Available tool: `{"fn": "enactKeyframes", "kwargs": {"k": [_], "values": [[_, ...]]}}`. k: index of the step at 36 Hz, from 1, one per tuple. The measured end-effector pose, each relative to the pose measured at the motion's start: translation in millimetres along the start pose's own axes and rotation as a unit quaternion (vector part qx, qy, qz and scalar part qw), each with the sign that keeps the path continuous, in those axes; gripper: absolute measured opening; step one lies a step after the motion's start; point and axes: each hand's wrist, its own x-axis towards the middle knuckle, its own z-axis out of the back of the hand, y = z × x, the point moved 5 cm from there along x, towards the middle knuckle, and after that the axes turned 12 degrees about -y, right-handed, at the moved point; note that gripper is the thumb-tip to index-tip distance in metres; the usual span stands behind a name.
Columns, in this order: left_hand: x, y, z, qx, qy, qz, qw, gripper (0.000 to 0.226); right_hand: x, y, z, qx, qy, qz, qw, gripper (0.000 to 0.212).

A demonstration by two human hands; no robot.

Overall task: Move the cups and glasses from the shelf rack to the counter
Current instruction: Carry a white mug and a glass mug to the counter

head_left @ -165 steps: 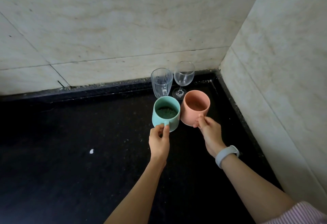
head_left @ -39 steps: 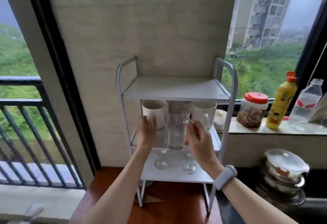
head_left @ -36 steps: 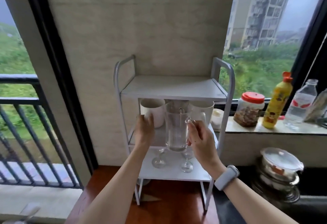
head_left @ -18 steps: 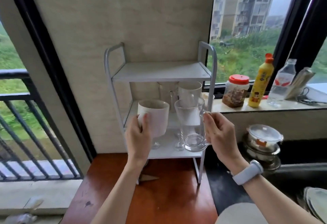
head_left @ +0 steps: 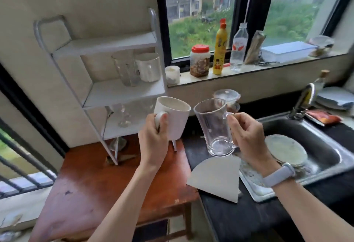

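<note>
My left hand (head_left: 153, 142) grips a white mug (head_left: 175, 119) by its handle, held in the air in front of the white shelf rack (head_left: 122, 92). My right hand (head_left: 247, 138) holds a clear glass mug (head_left: 212, 125) by its handle, above the black counter (head_left: 229, 215). On the rack's middle shelf stand a clear glass (head_left: 125, 69) and another white mug (head_left: 148, 66). Stemmed glasses (head_left: 123, 115) stand on the lower shelf, partly blurred.
The rack stands on a red-brown wooden table (head_left: 95, 188). To the right lie a steel sink (head_left: 325, 150) with a plate (head_left: 285, 151), a faucet (head_left: 304, 98) and a grey paper sheet (head_left: 216, 178). The windowsill holds a jar (head_left: 199, 61) and bottles (head_left: 220, 48).
Both hands have pulled the white mug and the glass mug out of the rack and carried them rightward toward the counter. My view has turned right, showing the sink.
</note>
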Motion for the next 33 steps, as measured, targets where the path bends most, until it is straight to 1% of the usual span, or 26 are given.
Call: {"fn": "enactKeyframes", "kwargs": {"k": [4, 6, 8, 12, 14, 17, 20, 23, 26, 31, 33], "values": [[-55.0, -36.0, -43.0, -0.013, 0.057, 0.017, 0.998, 0.031, -17.2, -4.6, 93.2, -0.039, -0.045, -0.020, 0.998, 0.025], [-88.1, -58.6, -68.7, -0.037, 0.090, 0.015, 0.995, 0.027, -27.2, -7.7, 145.6, -0.057, -0.065, -0.037, 0.996, 0.024], [-125.6, -85.0, -96.8, -0.056, 0.125, 0.016, 0.990, 0.029, -39.1, -7.5, 200.7, -0.087, -0.083, -0.047, 0.992, 0.023], [-206.7, -141.2, -152.9, -0.082, 0.193, 0.009, 0.978, 0.025, -69.3, -1.1, 312.7, -0.152, -0.137, -0.059, 0.977, 0.019], [-250.9, -172.7, -180.6, -0.099, 0.237, -0.001, 0.966, 0.025, -87.0, 1.5, 367.6, -0.175, -0.172, -0.073, 0.967, 0.021], [-312.7, -217.7, -222.9, -0.142, 0.307, -0.002, 0.941, 0.026, -112.4, 7.4, 446.9, -0.216, -0.236, -0.089, 0.943, 0.027], [-370.8, -263.9, -264.9, -0.180, 0.378, -0.008, 0.908, 0.030, -136.7, 14.9, 519.5, -0.261, -0.299, -0.095, 0.913, 0.029], [-424.8, -311.5, -301.3, -0.215, 0.426, -0.028, 0.878, 0.032, -160.8, 21.2, 588.3, -0.296, -0.363, -0.103, 0.877, 0.032], [-476.9, -357.7, -335.5, -0.245, 0.475, -0.047, 0.844, 0.030, -183.5, 25.6, 653.3, -0.314, -0.421, -0.116, 0.843, 0.029], [-561.9, -430.0, -392.9, -0.284, 0.542, -0.055, 0.789, 0.031, -209.0, 34.6, 752.8, -0.352, -0.496, -0.121, 0.785, 0.026], [-601.1, -461.3, -420.5, -0.292, 0.571, -0.051, 0.765, 0.029, -214.6, 33.9, 799.3, -0.362, -0.521, -0.134, 0.761, 0.029]]}}
